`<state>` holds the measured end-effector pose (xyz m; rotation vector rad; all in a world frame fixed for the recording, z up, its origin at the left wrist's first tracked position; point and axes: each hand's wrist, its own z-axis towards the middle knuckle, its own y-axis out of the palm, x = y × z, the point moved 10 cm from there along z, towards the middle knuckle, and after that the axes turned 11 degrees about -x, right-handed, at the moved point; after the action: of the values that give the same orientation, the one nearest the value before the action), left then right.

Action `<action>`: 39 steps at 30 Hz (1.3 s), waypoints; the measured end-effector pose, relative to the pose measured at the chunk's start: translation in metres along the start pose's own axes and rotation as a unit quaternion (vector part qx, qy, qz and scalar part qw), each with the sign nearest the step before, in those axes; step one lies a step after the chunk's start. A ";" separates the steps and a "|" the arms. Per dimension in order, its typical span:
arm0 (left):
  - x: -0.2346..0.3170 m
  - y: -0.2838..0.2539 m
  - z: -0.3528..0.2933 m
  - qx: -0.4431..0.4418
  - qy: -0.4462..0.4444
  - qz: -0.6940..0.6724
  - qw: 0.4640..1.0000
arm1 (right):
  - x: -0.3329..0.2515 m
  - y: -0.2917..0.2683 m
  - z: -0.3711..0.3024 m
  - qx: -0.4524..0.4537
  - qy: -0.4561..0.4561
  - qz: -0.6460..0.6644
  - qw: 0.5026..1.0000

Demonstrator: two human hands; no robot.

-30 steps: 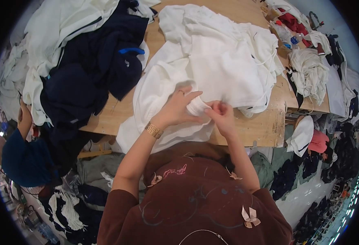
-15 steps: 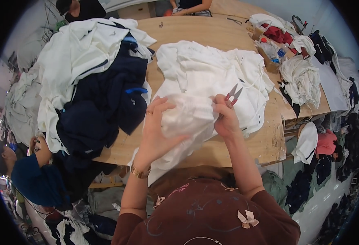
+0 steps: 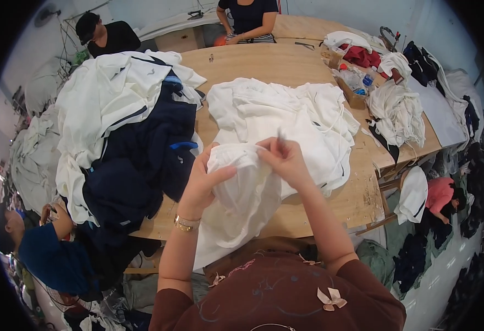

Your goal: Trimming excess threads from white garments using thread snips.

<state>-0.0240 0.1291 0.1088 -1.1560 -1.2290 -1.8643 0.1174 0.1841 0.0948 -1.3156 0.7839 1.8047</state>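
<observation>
A white garment with a gathered edge hangs between my hands above the table's near side. My left hand is closed on its left part, thumb in front and fingers behind. My right hand is closed too, its thumb and fingertips at the upper edge of the cloth. Small scissors stick up from that hand, their blades smeared by motion and their handles hidden. Just beyond lies a spread pile of white garments.
A heap of white and navy garments covers the table's left side. At right are a box of bottles and a bundle of white cloth. Co-workers are at left, far left, far side and right.
My left hand has gone from spread to closed on the garment. My right hand has moved left and turned, and the scissors' red handles no longer show. The view has tilted up slightly.
</observation>
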 end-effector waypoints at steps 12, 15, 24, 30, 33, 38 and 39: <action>-0.022 -0.016 -0.004 0.052 0.010 -0.021 0.998 | -0.049 0.025 -0.028 0.045 -0.114 -0.077 0.989; -0.014 -0.022 -0.004 0.079 0.050 0.196 0.976 | -0.064 0.034 -0.026 0.030 -0.158 -0.159 0.974; -0.026 -0.024 -0.003 0.145 0.079 0.181 0.970 | -0.059 0.039 -0.032 0.064 -0.123 -0.228 0.964; -0.035 -0.016 0.000 0.134 0.045 0.070 0.987 | -0.013 0.014 -0.031 0.074 0.013 0.109 0.991; -0.038 -0.001 0.004 0.077 0.020 0.017 0.997 | 0.004 0.007 -0.033 0.097 0.027 0.203 0.974; -0.032 0.006 0.001 0.043 -0.006 0.103 0.994 | 0.004 0.007 -0.037 0.109 0.040 0.154 0.981; -0.034 0.005 0.000 0.046 -0.010 0.072 0.996 | 0.003 0.006 -0.039 0.122 0.044 0.131 0.983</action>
<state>-0.0055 0.1282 0.0802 -1.1830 -1.1971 -1.6774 0.1313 0.1498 0.0807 -1.1805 1.2348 1.7872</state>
